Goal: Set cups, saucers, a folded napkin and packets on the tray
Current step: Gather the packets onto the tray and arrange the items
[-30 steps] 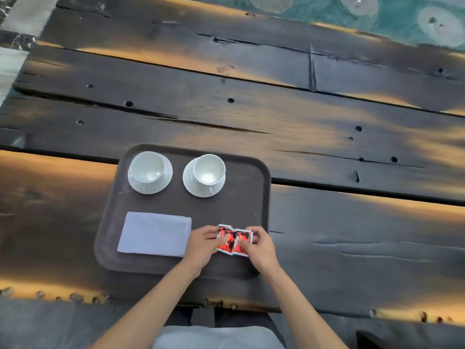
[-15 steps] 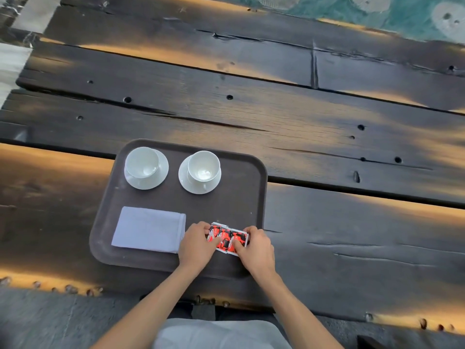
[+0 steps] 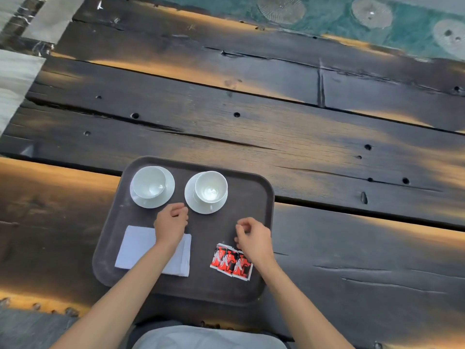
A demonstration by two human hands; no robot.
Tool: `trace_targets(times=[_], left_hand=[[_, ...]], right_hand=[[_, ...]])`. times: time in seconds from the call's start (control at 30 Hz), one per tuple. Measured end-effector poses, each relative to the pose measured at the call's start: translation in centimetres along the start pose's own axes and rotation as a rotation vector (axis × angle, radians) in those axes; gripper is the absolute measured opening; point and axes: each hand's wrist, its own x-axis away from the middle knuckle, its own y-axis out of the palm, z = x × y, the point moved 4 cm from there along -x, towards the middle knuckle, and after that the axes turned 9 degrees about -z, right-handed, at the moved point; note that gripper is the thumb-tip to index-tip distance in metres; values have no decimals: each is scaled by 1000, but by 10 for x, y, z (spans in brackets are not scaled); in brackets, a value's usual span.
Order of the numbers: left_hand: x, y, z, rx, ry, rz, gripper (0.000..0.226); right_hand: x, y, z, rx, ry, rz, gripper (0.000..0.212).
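A dark brown tray (image 3: pixel 254 210) lies on the wooden table. At its far side stand two white cups, the left cup (image 3: pixel 149 182) on its saucer (image 3: pixel 161 201) and the right cup (image 3: pixel 210 186) on its saucer (image 3: pixel 193 204). A folded pale napkin (image 3: pixel 137 246) lies at the near left, partly under my left forearm. Red and black packets (image 3: pixel 231 261) lie side by side at the near right. My left hand (image 3: pixel 171 222) hovers between the saucers, fingers curled, holding nothing. My right hand (image 3: pixel 253 238) hangs just beyond the packets, fingers curled, empty.
The table (image 3: pixel 327 147) is made of dark, worn wooden planks with gaps and bolt holes. Beyond its far edge lies a teal patterned floor (image 3: pixel 352 18). The near table edge runs just below the tray, with my lap beneath.
Both hands let go of the packets and lifted away toward the far side. The packets now lie flat on the tray's near right.
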Motion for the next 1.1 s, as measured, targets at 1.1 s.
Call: trace_targets(times=[1.1], left_hand=[[-16, 65, 12, 119, -50, -104, 38]], right_hand=[[-52, -22, 3, -365, 267, 183, 8]])
